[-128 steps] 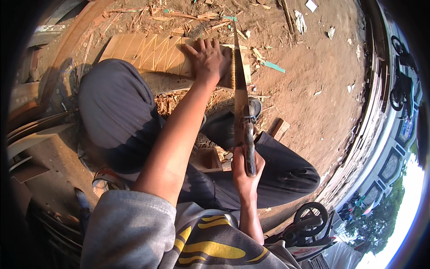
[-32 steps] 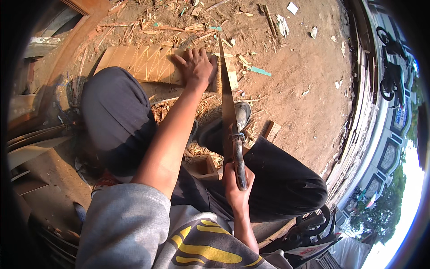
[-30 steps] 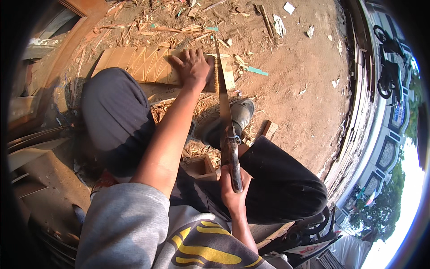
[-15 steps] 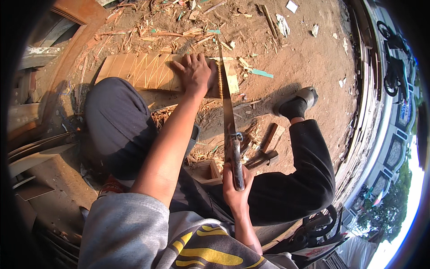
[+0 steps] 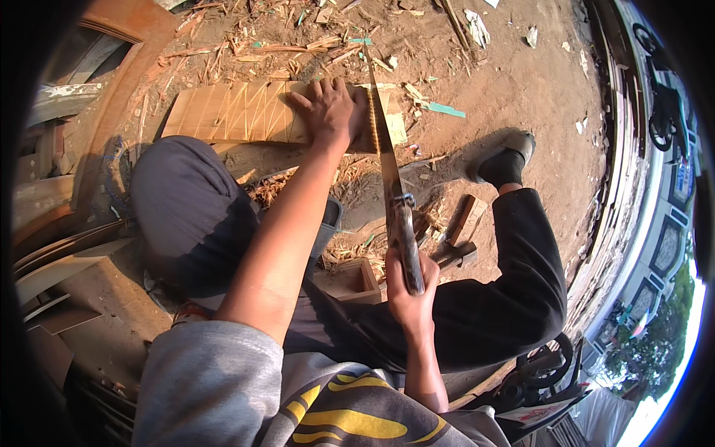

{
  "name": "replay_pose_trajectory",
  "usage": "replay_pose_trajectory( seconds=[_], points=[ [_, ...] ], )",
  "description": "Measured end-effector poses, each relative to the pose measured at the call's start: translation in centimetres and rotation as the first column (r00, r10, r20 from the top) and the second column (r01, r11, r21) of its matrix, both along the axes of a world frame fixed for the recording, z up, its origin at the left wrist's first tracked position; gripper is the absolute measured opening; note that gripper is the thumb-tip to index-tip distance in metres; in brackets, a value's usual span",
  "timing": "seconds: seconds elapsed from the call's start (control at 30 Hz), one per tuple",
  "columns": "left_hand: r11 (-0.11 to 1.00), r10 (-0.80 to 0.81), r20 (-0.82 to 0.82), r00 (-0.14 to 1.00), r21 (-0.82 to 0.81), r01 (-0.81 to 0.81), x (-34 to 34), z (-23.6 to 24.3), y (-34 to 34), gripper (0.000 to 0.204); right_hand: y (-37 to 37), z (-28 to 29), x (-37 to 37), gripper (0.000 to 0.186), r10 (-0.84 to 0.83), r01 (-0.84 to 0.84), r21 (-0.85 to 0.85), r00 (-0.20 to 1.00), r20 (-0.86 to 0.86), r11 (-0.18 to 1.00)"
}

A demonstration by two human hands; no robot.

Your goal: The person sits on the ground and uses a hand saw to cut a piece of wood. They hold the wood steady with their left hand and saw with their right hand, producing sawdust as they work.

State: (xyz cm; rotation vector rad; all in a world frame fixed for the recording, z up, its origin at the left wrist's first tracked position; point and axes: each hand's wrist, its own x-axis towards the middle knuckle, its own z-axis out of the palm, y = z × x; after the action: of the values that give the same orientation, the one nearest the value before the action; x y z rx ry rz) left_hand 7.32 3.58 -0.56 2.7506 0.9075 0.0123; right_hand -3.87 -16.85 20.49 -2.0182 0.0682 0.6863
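A tan wooden board [image 5: 212, 113] lies crosswise ahead of me, its face marked with zigzag pencil lines. My left hand [image 5: 329, 112] presses down on it near the right end, fingers spread toward the far edge. Just right of that hand, the long blade of a handsaw [image 5: 389, 167] crosses the board, and a short end piece [image 5: 398, 127] shows beyond the blade. My right hand [image 5: 412, 292] is wrapped round the saw's worn, dark handle, closer to my body. The blade hides the cut itself.
Wood scraps and shavings [image 5: 275, 48] litter the dirt ground. Near my right leg lie a hammer [image 5: 458, 255] and a wood block [image 5: 468, 218]; a small wooden box [image 5: 357, 279] sits between my legs. A brown wooden frame [image 5: 123, 82] stands left, stacked planks [image 5: 611, 149] right.
My right hand has pushed the saw forward, away from my body. My left hand stays on the board. The whole view has shifted slightly.
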Motion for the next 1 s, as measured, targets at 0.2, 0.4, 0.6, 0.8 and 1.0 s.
replay_pose_trajectory(
  seconds=[0.2,0.4,0.6,0.8,1.0],
  points=[
    [0.993,0.033,0.012,0.999,-0.118,-0.031,0.8,0.1,-0.7,0.040,1.1,-0.1,1.9,0.023,-0.135,0.142,0.036,0.980,-0.148,0.989],
    [0.997,0.062,0.011,0.998,-0.046,-0.061,0.4,0.6,-0.1,0.037,-0.6,0.5,-0.6,0.018,-0.055,0.060,0.053,0.994,-0.090,0.997],
    [0.979,-0.027,-0.031,0.999,0.199,0.032,-0.1,-3.8,0.3,0.040,2.6,-1.8,2.5,0.023,-0.103,0.110,0.061,0.990,-0.097,0.992],
    [0.997,-0.026,-0.111,0.993,-0.075,0.018,0.8,1.7,-0.4,0.046,-0.8,0.3,-1.0,0.021,-0.044,0.045,0.014,0.998,-0.043,0.999],
    [1.000,0.010,0.099,0.995,0.019,-0.012,0.8,-3.0,-0.9,0.050,2.7,-2.2,3.3,0.022,-0.120,0.123,0.044,0.990,-0.067,0.991]
  ],
)
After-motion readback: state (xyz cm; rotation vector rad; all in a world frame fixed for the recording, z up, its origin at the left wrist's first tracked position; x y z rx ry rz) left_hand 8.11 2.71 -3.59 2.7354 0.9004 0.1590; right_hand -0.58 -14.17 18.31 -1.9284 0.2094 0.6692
